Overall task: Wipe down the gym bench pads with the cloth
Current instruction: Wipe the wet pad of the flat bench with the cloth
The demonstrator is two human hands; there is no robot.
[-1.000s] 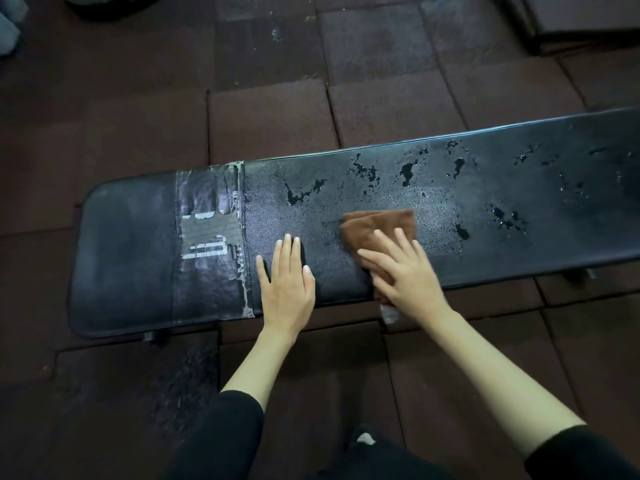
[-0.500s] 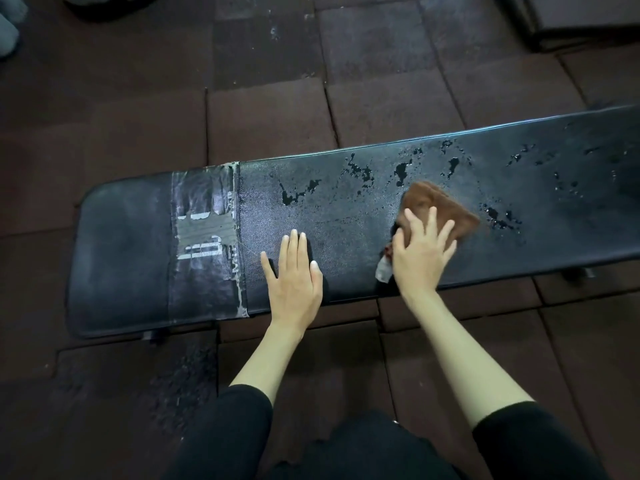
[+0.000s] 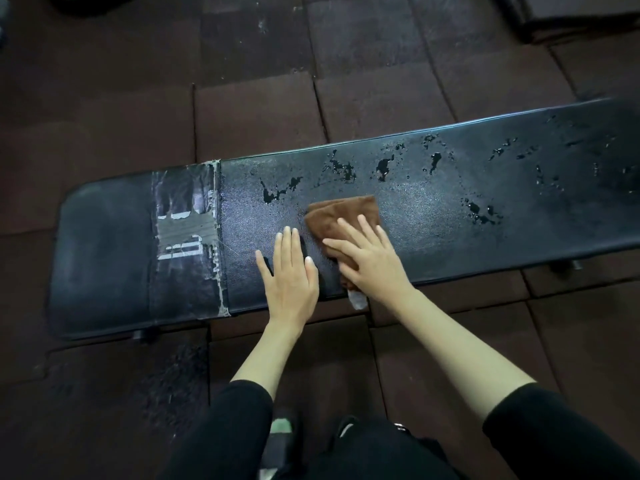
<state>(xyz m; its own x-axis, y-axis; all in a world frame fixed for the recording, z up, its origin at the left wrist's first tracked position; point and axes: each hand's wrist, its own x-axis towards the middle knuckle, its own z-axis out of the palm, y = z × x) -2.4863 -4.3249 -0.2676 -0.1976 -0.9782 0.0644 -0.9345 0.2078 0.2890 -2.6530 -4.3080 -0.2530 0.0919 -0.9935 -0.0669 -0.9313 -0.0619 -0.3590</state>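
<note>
A long black bench pad (image 3: 450, 216) lies across the view, low over the floor, with wet patches along its far side and to the right. A brown cloth (image 3: 337, 213) lies flat on the pad near its middle. My right hand (image 3: 369, 258) presses on the cloth with fingers spread, covering its near part. My left hand (image 3: 289, 268) rests flat on the bare pad just left of the cloth, fingers together, holding nothing. A worn taped band (image 3: 187, 237) crosses the pad toward its left end.
Dark red-brown rubber floor tiles (image 3: 259, 112) surround the bench. Another dark piece of equipment (image 3: 571, 15) sits at the top right. My black-clad knees (image 3: 346, 452) are at the bottom edge, close to the pad's near side.
My right hand slid the cloth right and then back left, toward my left hand. The left hand stayed flat in place on the pad.
</note>
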